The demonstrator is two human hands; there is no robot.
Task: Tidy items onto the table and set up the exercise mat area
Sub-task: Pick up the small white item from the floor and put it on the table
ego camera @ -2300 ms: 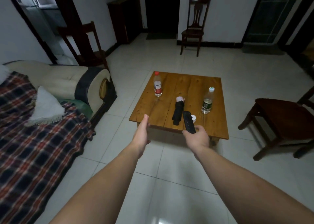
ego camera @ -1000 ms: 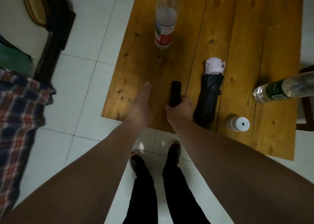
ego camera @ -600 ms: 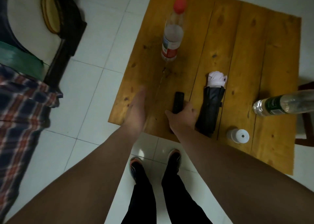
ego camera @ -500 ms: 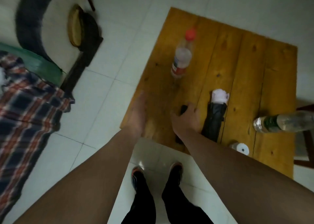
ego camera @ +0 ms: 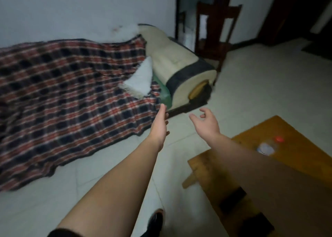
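Observation:
The view is blurred. My left hand (ego camera: 159, 127) reaches out over the tiled floor toward the sofa, fingers straight, holding nothing. My right hand (ego camera: 206, 123) hangs beside it with fingers spread and curled, also with nothing in it. The wooden table (ego camera: 212, 166) is at the lower right under my right forearm. On it lies the black remote (ego camera: 232, 197) near the front edge, and a clear bottle with a red cap (ego camera: 269, 146) stands further back. A second dark object (ego camera: 256, 224) lies on the table at the bottom edge, partly hidden by my arm.
A sofa with a red-and-navy plaid blanket (ego camera: 71, 96) fills the left side, the blanket hanging to the floor. A white cushion (ego camera: 140, 80) rests by the cream armrest (ego camera: 179, 67). A dark wooden chair (ego camera: 213, 31) stands behind it. My shoe (ego camera: 156, 220) shows below.
My right hand has let go of the black remote, which now lies on the table. Both hands have lifted off the table, and my view has swung left toward the sofa.

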